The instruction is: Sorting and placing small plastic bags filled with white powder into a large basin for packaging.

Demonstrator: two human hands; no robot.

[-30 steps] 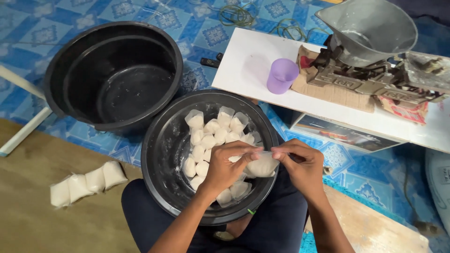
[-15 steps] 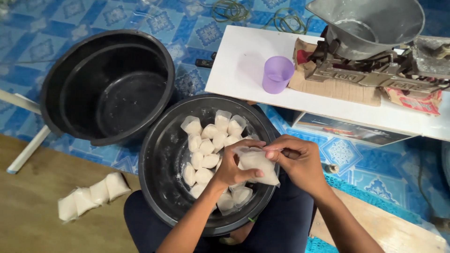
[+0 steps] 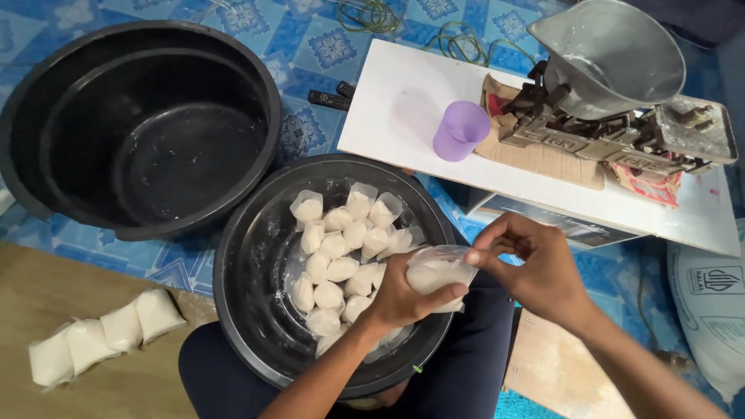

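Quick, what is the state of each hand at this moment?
Left hand: closed around the small bag of white powder.
Right hand: fingertips pinching the top of the same bag.

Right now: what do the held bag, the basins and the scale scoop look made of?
Small bag in both hands: thin clear plastic film, glossy, white powder showing through. Black basins: likely moulded plastic, smooth with dull sheen. Scale scoop: grey metal, probably aluminium, matt and scuffed.

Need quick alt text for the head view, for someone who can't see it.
Both hands hold a small plastic bag of white powder over a black basin full of similar bags: left hand grips it, right hand pinches its top. Beside it sits an empty black tub.
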